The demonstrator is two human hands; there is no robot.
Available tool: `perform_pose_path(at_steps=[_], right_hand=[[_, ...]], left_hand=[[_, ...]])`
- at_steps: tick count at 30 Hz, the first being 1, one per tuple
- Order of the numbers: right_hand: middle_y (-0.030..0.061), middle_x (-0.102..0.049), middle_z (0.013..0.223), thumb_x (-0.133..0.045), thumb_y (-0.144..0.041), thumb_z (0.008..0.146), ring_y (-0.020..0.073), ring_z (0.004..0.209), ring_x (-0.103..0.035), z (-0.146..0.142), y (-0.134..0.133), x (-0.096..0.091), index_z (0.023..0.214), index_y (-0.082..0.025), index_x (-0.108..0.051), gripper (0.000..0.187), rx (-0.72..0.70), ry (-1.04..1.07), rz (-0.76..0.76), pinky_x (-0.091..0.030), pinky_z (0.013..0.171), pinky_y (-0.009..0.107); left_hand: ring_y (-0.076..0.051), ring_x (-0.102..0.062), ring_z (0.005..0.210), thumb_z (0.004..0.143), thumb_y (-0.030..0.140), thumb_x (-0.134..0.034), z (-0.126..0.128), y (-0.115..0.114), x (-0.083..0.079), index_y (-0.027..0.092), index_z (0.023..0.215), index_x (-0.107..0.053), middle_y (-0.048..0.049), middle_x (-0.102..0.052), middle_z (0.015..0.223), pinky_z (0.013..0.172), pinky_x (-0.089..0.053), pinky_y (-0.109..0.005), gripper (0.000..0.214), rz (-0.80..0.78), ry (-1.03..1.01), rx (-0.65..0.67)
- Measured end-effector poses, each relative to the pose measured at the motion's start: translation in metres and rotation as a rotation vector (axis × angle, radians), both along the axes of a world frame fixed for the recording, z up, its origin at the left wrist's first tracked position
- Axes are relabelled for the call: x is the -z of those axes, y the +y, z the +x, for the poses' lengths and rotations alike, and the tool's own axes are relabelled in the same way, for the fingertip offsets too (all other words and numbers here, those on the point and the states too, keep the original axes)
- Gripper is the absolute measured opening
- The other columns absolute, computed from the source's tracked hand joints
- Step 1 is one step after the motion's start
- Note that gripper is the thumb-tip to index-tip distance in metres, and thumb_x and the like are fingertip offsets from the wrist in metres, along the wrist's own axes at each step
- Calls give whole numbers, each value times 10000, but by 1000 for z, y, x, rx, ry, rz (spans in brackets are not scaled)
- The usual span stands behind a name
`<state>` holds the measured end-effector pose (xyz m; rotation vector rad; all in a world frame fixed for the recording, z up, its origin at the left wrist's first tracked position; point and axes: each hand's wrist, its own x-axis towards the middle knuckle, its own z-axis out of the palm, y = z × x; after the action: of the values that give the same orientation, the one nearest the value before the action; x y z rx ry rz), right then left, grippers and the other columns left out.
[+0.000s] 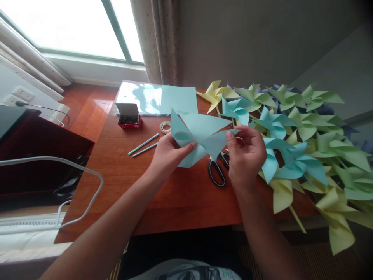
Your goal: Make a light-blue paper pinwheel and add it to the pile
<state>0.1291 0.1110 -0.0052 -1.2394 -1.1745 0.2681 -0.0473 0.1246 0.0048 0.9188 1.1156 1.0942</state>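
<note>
A light-blue paper pinwheel (201, 130), cut into flaps, is held up above the wooden table in both hands. My left hand (171, 151) grips it near the centre, thumb pressed on the paper where one flap curls inward. My right hand (247, 153) pinches the tip of a right-hand flap between thumb and fingers. Beneath the paper lie black-handled scissors (216, 172), their blades mostly hidden. Two light-blue paper sticks (143, 144) rest on the table left of the pinwheel, one partly behind my left hand.
Many finished pinwheels (303, 124) in yellow, green and blue crowd the right side of the table (175, 206). At the back are light-blue paper sheets (179, 97), a small open box of fasteners (129, 119) and a tape roll (165, 127). A white tube frame (87, 167) stands at left.
</note>
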Motion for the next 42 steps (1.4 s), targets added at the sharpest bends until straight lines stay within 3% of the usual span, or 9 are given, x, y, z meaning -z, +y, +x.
perform_pose_path(at_steps=[3,8,11,23,30,42], right_hand=[[50,-692,907,-688,-238,913,219,837,-675,-2,-6,-5,949,-263,-679,44,-39,-161,78,-582,708,378],[34,-698,887,-711,-129,886,229,847,-668,-4,-15,-12,1004,-333,-730,236,-205,-473,201,-593,747,424],[32,-699,879,-724,-106,873,232,860,-652,-5,-15,-9,1054,-349,-735,303,-236,-559,221,-581,757,422],[59,-673,914,-665,-83,891,236,880,-623,-8,-10,-5,1156,-330,-729,367,-224,-570,173,-545,786,415],[46,-696,860,-706,-77,877,211,851,-630,-8,-7,-4,983,-266,-753,222,-210,-660,221,-568,771,374],[57,-709,891,-688,-57,876,216,871,-612,-5,-6,-2,1004,-255,-772,251,-231,-723,197,-566,769,371]], left_hand=[[-223,-700,748,627,278,-883,0,1,-1,145,819,-746,-64,-770,841,642,-543,-289,271,-1,4,-7],[-213,-694,758,644,266,-865,0,2,0,141,852,-747,-61,-773,861,679,-549,-291,270,14,-19,-1],[-204,-687,750,619,236,-875,0,2,0,137,848,-747,-56,-772,851,688,-550,-286,281,22,-30,3],[-225,-705,769,621,273,-877,0,1,-2,129,874,-755,-75,-780,861,696,-555,-297,316,-9,-49,0],[-206,-680,777,577,232,-903,0,2,0,118,867,-737,-67,-767,852,707,-547,-285,352,-41,-109,6],[-206,-683,782,599,193,-887,0,2,1,111,881,-743,-67,-770,833,716,-552,-292,327,-50,-144,26]])
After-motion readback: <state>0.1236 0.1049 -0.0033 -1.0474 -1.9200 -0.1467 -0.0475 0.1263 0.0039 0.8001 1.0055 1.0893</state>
